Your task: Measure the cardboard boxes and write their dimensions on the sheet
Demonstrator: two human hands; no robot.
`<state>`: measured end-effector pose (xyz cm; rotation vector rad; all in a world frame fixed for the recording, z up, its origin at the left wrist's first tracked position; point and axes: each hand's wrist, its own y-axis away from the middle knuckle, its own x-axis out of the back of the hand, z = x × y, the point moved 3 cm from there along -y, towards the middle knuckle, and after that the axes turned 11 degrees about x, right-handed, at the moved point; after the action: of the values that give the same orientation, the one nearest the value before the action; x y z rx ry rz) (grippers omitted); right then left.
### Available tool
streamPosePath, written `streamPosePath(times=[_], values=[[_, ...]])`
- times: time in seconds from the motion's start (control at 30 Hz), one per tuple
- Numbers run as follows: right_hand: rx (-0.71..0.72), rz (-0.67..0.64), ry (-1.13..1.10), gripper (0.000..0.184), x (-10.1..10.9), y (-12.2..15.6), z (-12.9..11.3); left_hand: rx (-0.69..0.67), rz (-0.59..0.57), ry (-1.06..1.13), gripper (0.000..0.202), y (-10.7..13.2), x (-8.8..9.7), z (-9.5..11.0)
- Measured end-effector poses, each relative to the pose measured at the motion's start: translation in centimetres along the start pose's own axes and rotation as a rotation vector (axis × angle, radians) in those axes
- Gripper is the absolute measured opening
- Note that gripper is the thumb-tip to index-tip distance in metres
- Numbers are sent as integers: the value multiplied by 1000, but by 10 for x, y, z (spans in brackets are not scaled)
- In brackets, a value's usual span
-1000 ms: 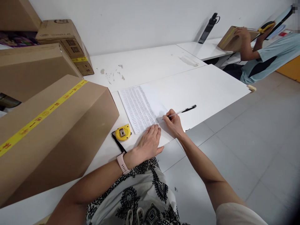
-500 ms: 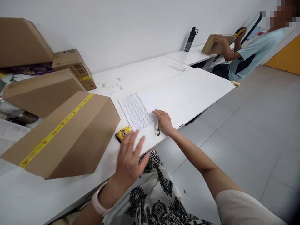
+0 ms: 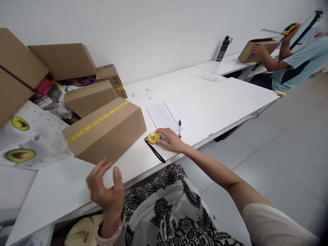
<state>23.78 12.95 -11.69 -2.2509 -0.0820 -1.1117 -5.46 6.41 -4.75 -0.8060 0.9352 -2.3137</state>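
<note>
Since the earlier frame, my right grip (image 3: 170, 140) had left the slim black-and-clear pen (image 3: 179, 128) and come to the round yellow tape measure (image 3: 153, 137), while my left grip (image 3: 106, 188) had swung away to the left. That tape measure sat on the white tabletop (image 3: 217, 99), right at my right fingertips, its black fabric strap (image 3: 156, 152) trailing toward me. I could not tell whether those fingers had closed on it; my left grip hung open and held nothing, before the brown cardboard box with yellow printed tape (image 3: 112, 136). Just beyond my right knuckles lay the pen, on the printed white paper sheet (image 3: 164, 116). To my judgement, a sound hold called for thumb and fingers on opposite sides of the case, strap kept free, paper undisturbed.
</note>
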Motion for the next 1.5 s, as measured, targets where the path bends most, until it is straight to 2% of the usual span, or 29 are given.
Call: streamPosePath(times=[0.1,0.23,0.33,0.4,0.47,0.53,0.7,0.77,0.83,0.93,1.03,1.17,1.23,1.3,1.37,1.5], values=[[35,-130,46,55,-22,-16,-5,20,-191,40,21,14,-12,1],[73,-147,91,49,-27,-22,-13,124,-449,86,32,33,-32,-9],[187,-164,-4,56,-24,-16,-44,288,-540,182,58,45,-46,-14],[268,-146,-121,64,-21,-11,-71,415,-601,322,75,51,-55,-14],[317,-108,-219,67,-17,-8,-94,543,-671,500,79,53,-61,-11],[324,-74,-292,67,-12,-6,-108,659,-699,656,72,50,-62,-10],[161,-25,-632,82,-6,-7,-107,915,-696,888,59,39,-50,-12],[88,-23,-761,76,-6,-7,-103,992,-754,968,58,36,-45,-10],[23,-33,-846,61,-8,-8,-102,1042,-830,1037,58,34,-42,-7],[-75,-21,-924,45,-11,-9,-103,1084,-901,1080,66,33,-39,-3],[-166,-5,-991,36,-16,-9,-104,1095,-931,1032,76,37,-36,-4],[-259,-42,-1157,28,-25,-4,-104,1039,-987,937,70,41,-30,-6],[-249,-89,-1172,25,-22,-3,-100,976,-992,851,65,37,-22,-10],[-210,-138,-1129,21,-11,-5,-88,907,-938,718,63,27,-10,-18],[-191,-105,-1054,17,6,-11,-66,852,-800,574,62,13,9,-33],[-258,177,-889,24,36,-37,1,802,-419,412,61,-15,53,-71]])
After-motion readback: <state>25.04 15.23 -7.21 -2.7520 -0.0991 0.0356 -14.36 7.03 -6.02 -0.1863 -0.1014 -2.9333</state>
